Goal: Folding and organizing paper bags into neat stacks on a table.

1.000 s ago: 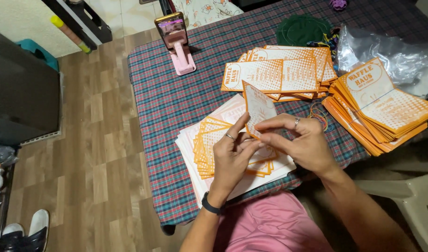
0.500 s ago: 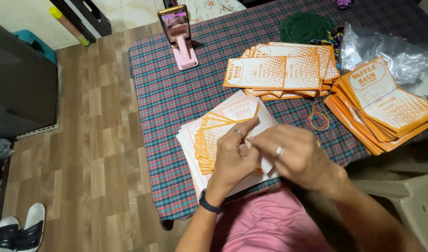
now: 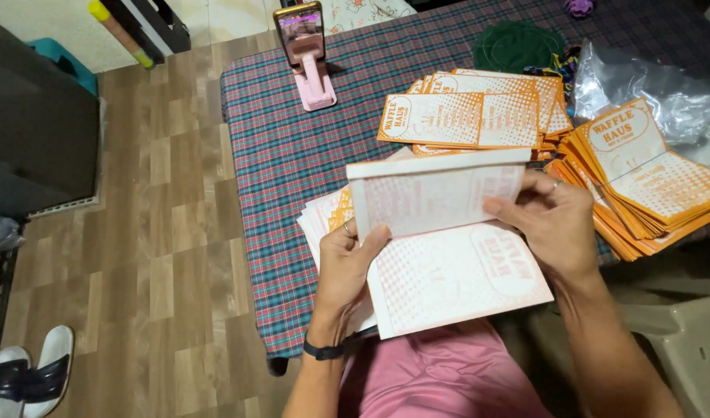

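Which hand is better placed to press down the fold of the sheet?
Probably the right hand: its fingers lie on the folded-up flap of the orange-and-white printed sheet, near the crease. The left hand grips the sheet's left edge and steadies it.

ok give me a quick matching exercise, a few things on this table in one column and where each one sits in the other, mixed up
Things:
1. pink phone stand
2. clear plastic bag
3. green cord bundle
4. folded sheet

Places:
A. far right edge of the table
B. held up between the left hand and right hand
C. far left part of the table, phone upright on it
D. far side, behind the orange card stacks

Pairs: 1-C, 2-A, 3-D, 4-B
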